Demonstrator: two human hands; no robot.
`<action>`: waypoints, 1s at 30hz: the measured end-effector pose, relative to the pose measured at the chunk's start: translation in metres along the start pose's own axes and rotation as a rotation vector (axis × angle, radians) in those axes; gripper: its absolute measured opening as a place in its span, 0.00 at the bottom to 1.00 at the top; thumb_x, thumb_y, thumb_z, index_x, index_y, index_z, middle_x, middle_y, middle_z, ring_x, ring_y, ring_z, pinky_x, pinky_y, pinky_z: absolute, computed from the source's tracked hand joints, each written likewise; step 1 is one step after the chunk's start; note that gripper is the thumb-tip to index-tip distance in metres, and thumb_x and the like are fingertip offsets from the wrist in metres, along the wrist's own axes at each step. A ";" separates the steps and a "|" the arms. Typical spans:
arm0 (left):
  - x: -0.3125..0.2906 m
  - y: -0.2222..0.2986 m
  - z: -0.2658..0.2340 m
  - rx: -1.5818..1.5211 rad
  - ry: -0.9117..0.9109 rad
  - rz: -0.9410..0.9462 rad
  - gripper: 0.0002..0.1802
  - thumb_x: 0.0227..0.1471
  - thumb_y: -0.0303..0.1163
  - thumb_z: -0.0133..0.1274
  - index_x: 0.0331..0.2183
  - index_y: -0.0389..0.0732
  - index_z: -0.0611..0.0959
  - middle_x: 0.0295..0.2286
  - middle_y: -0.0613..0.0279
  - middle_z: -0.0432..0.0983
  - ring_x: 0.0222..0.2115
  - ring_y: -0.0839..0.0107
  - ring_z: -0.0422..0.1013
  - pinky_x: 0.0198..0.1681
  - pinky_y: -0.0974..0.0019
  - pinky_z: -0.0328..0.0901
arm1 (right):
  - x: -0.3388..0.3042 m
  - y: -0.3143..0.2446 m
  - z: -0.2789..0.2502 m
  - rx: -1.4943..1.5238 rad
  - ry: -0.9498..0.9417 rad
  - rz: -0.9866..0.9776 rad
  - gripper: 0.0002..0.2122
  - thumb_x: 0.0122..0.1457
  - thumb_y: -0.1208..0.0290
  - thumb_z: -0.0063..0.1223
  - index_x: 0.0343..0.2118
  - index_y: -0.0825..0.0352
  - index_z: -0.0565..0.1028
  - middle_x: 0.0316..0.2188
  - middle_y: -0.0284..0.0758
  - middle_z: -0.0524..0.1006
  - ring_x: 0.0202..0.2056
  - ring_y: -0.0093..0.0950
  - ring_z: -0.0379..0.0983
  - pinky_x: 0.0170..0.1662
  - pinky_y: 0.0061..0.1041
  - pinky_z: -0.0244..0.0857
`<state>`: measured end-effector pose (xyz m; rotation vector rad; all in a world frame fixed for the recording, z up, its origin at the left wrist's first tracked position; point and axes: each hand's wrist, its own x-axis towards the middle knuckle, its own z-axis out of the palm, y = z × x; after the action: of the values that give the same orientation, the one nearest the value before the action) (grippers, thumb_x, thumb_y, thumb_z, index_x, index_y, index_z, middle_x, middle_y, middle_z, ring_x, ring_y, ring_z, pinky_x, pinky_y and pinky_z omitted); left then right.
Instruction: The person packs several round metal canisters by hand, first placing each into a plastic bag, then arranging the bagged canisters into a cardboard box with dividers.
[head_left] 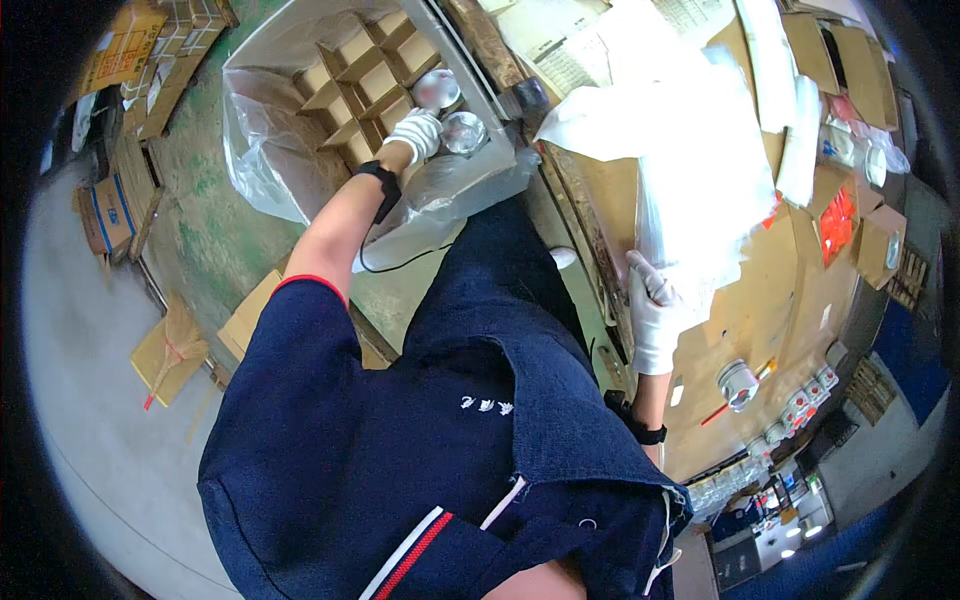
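My left hand (pixel 418 133), in a white glove, reaches into a box with cardboard dividers (pixel 385 100) and a clear plastic liner (pixel 262 160). Its fingertips point down beside a shiny round metal can (pixel 437 90); they are partly hidden, so their grip does not show. A second metal can (pixel 463 132) stands just to the right of this hand. On the table, my right hand (pixel 655 305), also gloved in white, is closed with curled fingers at the near edge of a stack of clear plastic bags (pixel 690 190).
Printed papers (pixel 560 45) lie at the table's far end, with plastic rolls (pixel 798 140) beyond the bags. A metal can (pixel 738 385) and several smaller items stand on the cardboard-covered table (pixel 790 290) to the right. Cartons (pixel 108 213) sit on the floor at left. A black cable (pixel 405 266) hangs below the box.
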<state>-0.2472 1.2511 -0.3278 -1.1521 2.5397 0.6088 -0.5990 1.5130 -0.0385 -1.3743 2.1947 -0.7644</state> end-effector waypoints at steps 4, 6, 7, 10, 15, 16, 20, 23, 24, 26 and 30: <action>-0.006 0.076 -0.077 -0.154 0.165 -0.322 0.16 0.55 0.44 0.49 0.34 0.45 0.84 0.31 0.49 0.80 0.33 0.50 0.76 0.39 0.51 0.70 | -0.017 0.022 -0.012 -0.063 0.014 0.009 0.08 0.54 0.77 0.59 0.37 0.62 0.83 0.27 0.36 0.81 0.26 0.25 0.75 0.32 0.22 0.68; -0.034 0.112 -0.113 -0.167 0.542 -0.147 0.14 0.55 0.43 0.51 0.27 0.45 0.82 0.24 0.53 0.77 0.26 0.52 0.74 0.31 0.52 0.70 | -0.031 0.026 -0.025 0.005 -0.005 -0.002 0.08 0.56 0.74 0.58 0.38 0.62 0.82 0.26 0.37 0.80 0.26 0.26 0.75 0.32 0.24 0.68; -0.051 0.130 -0.130 -0.147 0.739 0.011 0.13 0.55 0.40 0.53 0.23 0.44 0.80 0.19 0.55 0.74 0.21 0.55 0.72 0.26 0.54 0.69 | -0.036 0.023 -0.032 0.018 -0.096 0.058 0.08 0.56 0.72 0.58 0.38 0.61 0.82 0.26 0.38 0.80 0.26 0.26 0.76 0.32 0.25 0.68; -0.062 0.245 -0.186 -0.374 0.774 0.437 0.15 0.51 0.34 0.58 0.17 0.44 0.74 0.15 0.59 0.67 0.16 0.60 0.67 0.19 0.56 0.62 | -0.065 0.042 -0.048 -0.024 -0.104 0.088 0.09 0.57 0.67 0.56 0.39 0.57 0.82 0.24 0.36 0.79 0.27 0.31 0.77 0.32 0.28 0.69; -0.018 0.382 -0.163 -0.261 0.551 0.703 0.21 0.52 0.38 0.54 0.48 0.43 0.78 0.41 0.53 0.76 0.40 0.57 0.74 0.45 0.57 0.69 | -0.108 0.071 -0.087 -0.179 -0.156 0.150 0.10 0.59 0.62 0.51 0.39 0.52 0.82 0.26 0.34 0.79 0.30 0.33 0.78 0.34 0.31 0.70; -0.005 0.403 -0.156 -0.152 0.615 0.635 0.23 0.54 0.41 0.52 0.50 0.43 0.77 0.45 0.52 0.74 0.42 0.55 0.73 0.48 0.56 0.67 | -0.118 0.078 -0.096 -0.198 -0.133 0.171 0.10 0.59 0.62 0.51 0.39 0.51 0.81 0.26 0.34 0.79 0.31 0.33 0.77 0.35 0.31 0.71; 0.057 0.421 -0.104 0.031 0.749 0.557 0.19 0.55 0.46 0.49 0.40 0.41 0.78 0.38 0.51 0.76 0.38 0.55 0.72 0.42 0.55 0.67 | -0.164 0.110 -0.127 -0.237 -0.082 0.299 0.10 0.59 0.60 0.51 0.40 0.49 0.81 0.27 0.33 0.80 0.31 0.34 0.77 0.37 0.32 0.70; 0.076 0.420 -0.102 -0.013 0.753 0.495 0.19 0.55 0.46 0.49 0.39 0.41 0.78 0.37 0.51 0.76 0.37 0.55 0.72 0.41 0.55 0.67 | -0.205 0.146 -0.144 -0.172 0.037 0.415 0.10 0.58 0.59 0.51 0.40 0.47 0.81 0.28 0.35 0.80 0.31 0.36 0.77 0.37 0.31 0.70; 0.082 0.419 -0.103 -0.040 0.751 0.456 0.19 0.55 0.46 0.49 0.39 0.41 0.78 0.36 0.51 0.76 0.36 0.55 0.72 0.41 0.55 0.67 | -0.216 0.158 -0.151 -0.200 0.070 0.476 0.10 0.58 0.58 0.51 0.39 0.47 0.82 0.28 0.38 0.80 0.31 0.38 0.77 0.38 0.32 0.70; 0.091 0.408 -0.105 -0.107 0.742 0.378 0.18 0.56 0.46 0.49 0.38 0.41 0.78 0.35 0.51 0.76 0.35 0.55 0.72 0.41 0.55 0.67 | -0.232 0.184 -0.168 -0.188 0.184 0.556 0.10 0.58 0.58 0.52 0.39 0.47 0.82 0.28 0.40 0.80 0.30 0.38 0.77 0.38 0.33 0.70; 0.094 0.393 -0.117 -0.252 0.691 0.187 0.18 0.56 0.46 0.49 0.36 0.40 0.78 0.33 0.51 0.76 0.34 0.55 0.72 0.40 0.55 0.66 | -0.245 0.250 -0.204 -0.351 0.630 0.548 0.10 0.58 0.56 0.52 0.37 0.52 0.81 0.28 0.40 0.79 0.30 0.39 0.77 0.33 0.37 0.70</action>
<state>-0.6169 1.3664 -0.1646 -1.4084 3.2548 0.6792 -0.7914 1.8692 -0.0311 -0.6178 3.1207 -0.6748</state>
